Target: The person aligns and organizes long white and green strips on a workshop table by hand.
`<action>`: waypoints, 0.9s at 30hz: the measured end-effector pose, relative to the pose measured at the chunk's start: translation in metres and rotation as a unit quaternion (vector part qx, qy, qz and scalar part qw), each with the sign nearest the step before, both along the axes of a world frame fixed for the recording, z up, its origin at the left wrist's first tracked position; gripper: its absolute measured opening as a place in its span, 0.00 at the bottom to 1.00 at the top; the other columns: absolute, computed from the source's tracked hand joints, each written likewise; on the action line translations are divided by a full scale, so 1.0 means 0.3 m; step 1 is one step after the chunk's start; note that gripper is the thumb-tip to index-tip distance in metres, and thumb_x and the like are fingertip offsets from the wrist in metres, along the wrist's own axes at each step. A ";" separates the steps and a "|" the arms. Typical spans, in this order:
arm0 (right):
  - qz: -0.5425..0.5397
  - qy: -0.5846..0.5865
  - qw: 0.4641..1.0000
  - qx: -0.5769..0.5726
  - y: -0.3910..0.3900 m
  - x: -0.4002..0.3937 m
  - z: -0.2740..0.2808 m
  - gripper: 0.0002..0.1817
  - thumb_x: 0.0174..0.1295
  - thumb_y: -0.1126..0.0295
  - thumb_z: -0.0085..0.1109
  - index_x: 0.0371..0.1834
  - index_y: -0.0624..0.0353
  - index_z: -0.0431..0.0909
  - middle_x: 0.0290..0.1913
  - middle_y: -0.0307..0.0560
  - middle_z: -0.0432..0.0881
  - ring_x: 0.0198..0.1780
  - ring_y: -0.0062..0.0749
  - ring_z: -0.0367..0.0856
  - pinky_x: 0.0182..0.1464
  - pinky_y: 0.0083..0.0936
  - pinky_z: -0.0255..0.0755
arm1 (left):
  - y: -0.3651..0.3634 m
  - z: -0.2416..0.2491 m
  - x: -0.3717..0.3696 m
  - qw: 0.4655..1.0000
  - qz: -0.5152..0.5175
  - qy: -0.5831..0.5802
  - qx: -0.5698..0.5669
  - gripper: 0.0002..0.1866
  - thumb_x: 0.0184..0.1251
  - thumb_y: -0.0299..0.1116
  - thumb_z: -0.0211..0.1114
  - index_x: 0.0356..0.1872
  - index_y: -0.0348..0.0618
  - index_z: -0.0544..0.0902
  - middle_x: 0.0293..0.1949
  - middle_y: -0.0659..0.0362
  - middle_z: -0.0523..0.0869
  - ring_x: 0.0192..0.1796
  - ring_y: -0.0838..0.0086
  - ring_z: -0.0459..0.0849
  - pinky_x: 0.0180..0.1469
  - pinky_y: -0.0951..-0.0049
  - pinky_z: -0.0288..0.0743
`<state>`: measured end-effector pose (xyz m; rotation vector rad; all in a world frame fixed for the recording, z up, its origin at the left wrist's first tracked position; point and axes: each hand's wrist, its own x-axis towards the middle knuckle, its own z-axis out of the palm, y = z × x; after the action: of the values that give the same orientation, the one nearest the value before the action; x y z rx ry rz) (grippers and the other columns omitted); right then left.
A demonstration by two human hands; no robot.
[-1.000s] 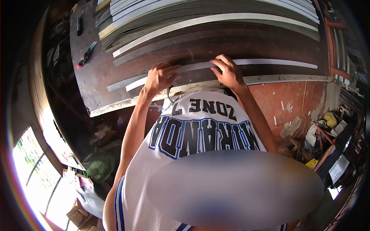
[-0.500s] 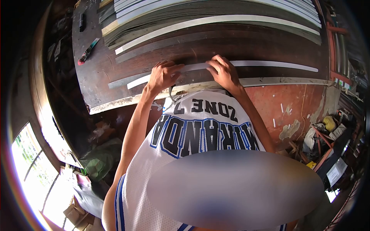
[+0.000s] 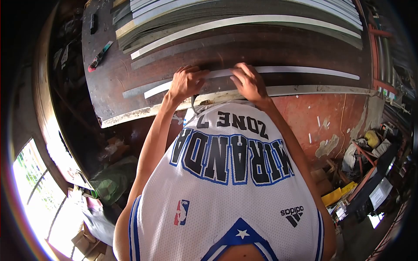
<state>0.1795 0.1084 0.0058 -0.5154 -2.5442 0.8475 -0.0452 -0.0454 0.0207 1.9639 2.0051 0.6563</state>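
Workshop: dark wooden surface (image 3: 109, 87) close against the person's chest, clutter on the floor to the right.
Far left: red-handled tool (image 3: 98, 56) lying well apart from the hands.
Back: stack of long pale and grey strips (image 3: 226, 17) across the surface's far side.
Left hand (image 3: 185, 82): fingers curled down, pressing on the white strip (image 3: 300, 69); whether they pinch it cannot be told.
Right hand (image 3: 246, 82): just beside the left, fingertips bent onto the same strip; grip likewise unclear.
White strip: long, thin, flat, near the front edge, running left to right beneath both hands.
Progress: judged mid-handling; strip lies flat, apart from the stack.
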 end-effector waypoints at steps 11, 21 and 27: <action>0.082 -0.083 0.990 0.075 -0.153 -0.067 -0.087 0.39 0.69 0.42 0.61 0.77 0.53 0.70 0.84 0.49 0.59 0.82 0.50 0.57 0.81 0.56 0.53 | -0.013 0.027 -0.007 1.000 0.014 -0.018 -0.015 0.18 0.56 0.27 0.75 0.50 0.52 0.90 0.35 0.55 0.90 0.37 0.58 0.87 0.43 0.59 0.83; -0.116 -0.076 0.980 0.143 0.120 0.264 -0.102 0.31 0.69 0.48 0.63 0.73 0.47 0.77 0.80 0.52 0.66 0.76 0.58 0.66 0.75 0.61 0.55 | -0.033 0.010 -0.028 1.000 0.010 -0.009 -0.004 0.18 0.57 0.29 0.74 0.51 0.49 0.90 0.32 0.57 0.88 0.37 0.61 0.88 0.43 0.61 0.84; -0.242 -0.158 0.929 0.231 0.312 0.489 -0.125 0.31 0.71 0.52 0.61 0.74 0.52 0.75 0.80 0.58 0.65 0.74 0.61 0.67 0.72 0.66 0.56 | 0.048 -0.026 0.080 1.000 0.009 -0.008 -0.023 0.17 0.61 0.34 0.72 0.53 0.54 0.89 0.41 0.57 0.91 0.46 0.62 0.90 0.50 0.60 0.87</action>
<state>0.3261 0.2021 -0.0316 -1.1222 -2.5837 -0.0208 -0.0212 -0.0309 0.0128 1.9116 2.0120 0.6230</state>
